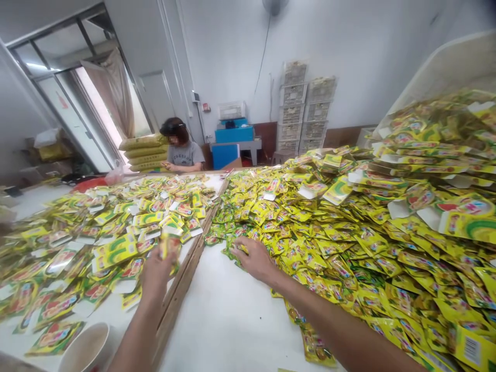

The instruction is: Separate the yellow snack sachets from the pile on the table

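My left hand (157, 271) is closed round a small yellow carton (170, 246), which is blurred, above the divider's left side. Under and beyond it, many flat yellow-green cartons (116, 251) lie spread, some with white end flaps sticking out. My right hand (253, 258) is at the near edge of a heap of small yellow sachets (318, 243). Its thumb and forefinger are apart, their tips touching green-and-yellow sachets (231, 253); I see nothing lifted in them.
A wooden strip (189, 268) divides the white table (228, 315). A white cup (86, 349) stands near left. More cartons (437, 160) spill from a tipped white bin (437, 67) at right. Across the table sits a person (186, 152) near stacked sacks (145, 152); crates (292, 108) stand behind.
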{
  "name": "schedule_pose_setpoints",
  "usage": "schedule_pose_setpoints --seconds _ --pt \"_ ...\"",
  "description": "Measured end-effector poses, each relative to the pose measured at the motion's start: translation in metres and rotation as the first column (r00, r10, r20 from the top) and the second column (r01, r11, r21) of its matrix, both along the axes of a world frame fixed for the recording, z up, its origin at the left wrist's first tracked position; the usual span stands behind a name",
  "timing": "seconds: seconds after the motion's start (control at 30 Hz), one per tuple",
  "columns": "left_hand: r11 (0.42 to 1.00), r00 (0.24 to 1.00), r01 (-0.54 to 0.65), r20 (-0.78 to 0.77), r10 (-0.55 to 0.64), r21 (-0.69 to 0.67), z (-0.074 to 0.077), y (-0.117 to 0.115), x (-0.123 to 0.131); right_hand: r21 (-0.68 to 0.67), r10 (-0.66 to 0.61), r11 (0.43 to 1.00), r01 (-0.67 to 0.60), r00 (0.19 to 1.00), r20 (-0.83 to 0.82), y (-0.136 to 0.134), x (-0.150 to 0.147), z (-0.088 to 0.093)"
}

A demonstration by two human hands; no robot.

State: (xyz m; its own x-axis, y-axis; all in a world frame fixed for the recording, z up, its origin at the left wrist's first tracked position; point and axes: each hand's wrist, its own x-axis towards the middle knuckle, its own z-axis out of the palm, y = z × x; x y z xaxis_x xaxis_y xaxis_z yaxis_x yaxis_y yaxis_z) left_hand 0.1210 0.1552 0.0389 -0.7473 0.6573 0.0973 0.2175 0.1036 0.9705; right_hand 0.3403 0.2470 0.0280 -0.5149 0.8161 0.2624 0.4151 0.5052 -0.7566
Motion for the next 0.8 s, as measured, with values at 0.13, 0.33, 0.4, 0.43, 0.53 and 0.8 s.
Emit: schedule_pose_setpoints --seconds 0.13,0.33,0.4,0.43,0.53,0.8 --pt "0.959 0.847 -0.268 -0.498 0.187 -0.095 -0.005 0.029 0.022 0.176 0.014 0.979 -0.1 0.9 0.435 0.036 -0.007 -0.018" --pt "0.949 0.855 -0.163 -0.518 0.001 -0.268 -0.091 0.043 0.079 0.076 0.163 0.949 -0.306 0.68 0.715 0.029 0.026 -0.02" --pt "0.953 0.838 -0.174 -0.546 0.011 -0.248 -0.108 0.046 0.079 -0.021 0.272 0.931 -0.365 0.652 0.708 0.025 0.037 -0.007" --pt "0.957 0.828 -0.163 -0.561 0.0 -0.241 -0.113 0.048 0.078 -0.057 0.316 0.92 -0.388 0.649 0.692 0.025 0.038 0.002" --pt "0.957 0.806 -0.142 -0.591 -0.037 -0.253 -0.123 0.053 0.078 0.017 0.295 0.919 -0.393 0.717 0.632 0.04 0.019 0.023" --pt "0.97 0.778 -0.11 -0.627 -0.053 -0.219 -0.136 0.055 0.082 0.232 0.067 0.941 -0.247 0.806 0.589 0.109 -0.118 0.001"
